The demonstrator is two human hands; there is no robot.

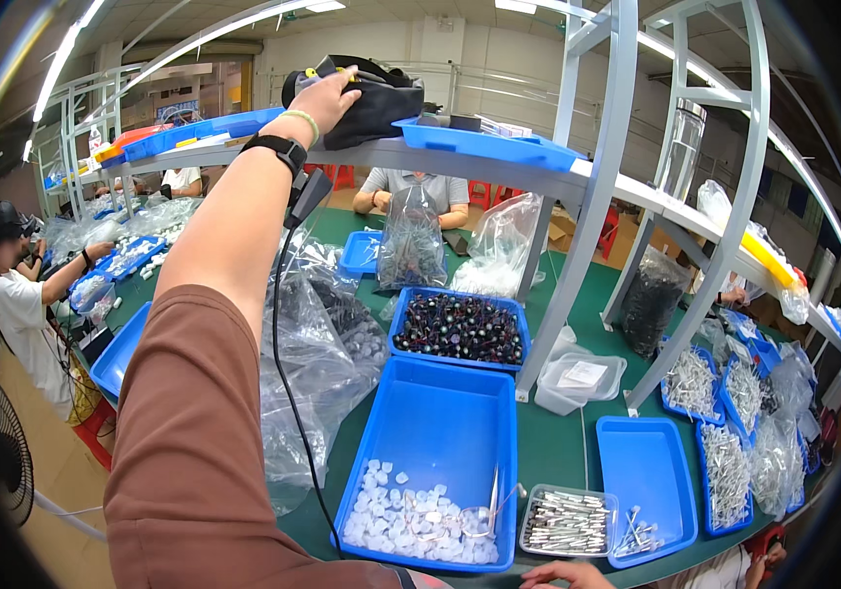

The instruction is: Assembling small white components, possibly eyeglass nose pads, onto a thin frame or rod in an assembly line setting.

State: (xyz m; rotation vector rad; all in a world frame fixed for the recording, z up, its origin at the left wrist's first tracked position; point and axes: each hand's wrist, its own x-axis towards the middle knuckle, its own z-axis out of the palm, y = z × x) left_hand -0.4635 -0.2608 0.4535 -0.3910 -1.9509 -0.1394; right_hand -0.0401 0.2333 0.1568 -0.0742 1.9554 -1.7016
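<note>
My left arm, in a brown sleeve, reaches far up to the shelf above the table. There my left hand (320,104) is closed on the top of a dark grey and black bag (373,106) with small yellow parts. A black band with a small device and a hanging cable (281,324) is on that wrist. At the lower edge my right hand (568,575) shows only in part, its fingers apart and nothing visible in them. Just beyond it are a clear box of slim metallic parts (568,522) and a blue tray (644,471) holding a few similar pieces.
A large blue tray (440,417) holds small translucent pieces and tweezers (493,496). Behind it sits a tray of dark round parts (460,327). Clear bags (313,393) lie to the left. Grey shelf posts (578,206) rise from the green table. Other people work across and at left.
</note>
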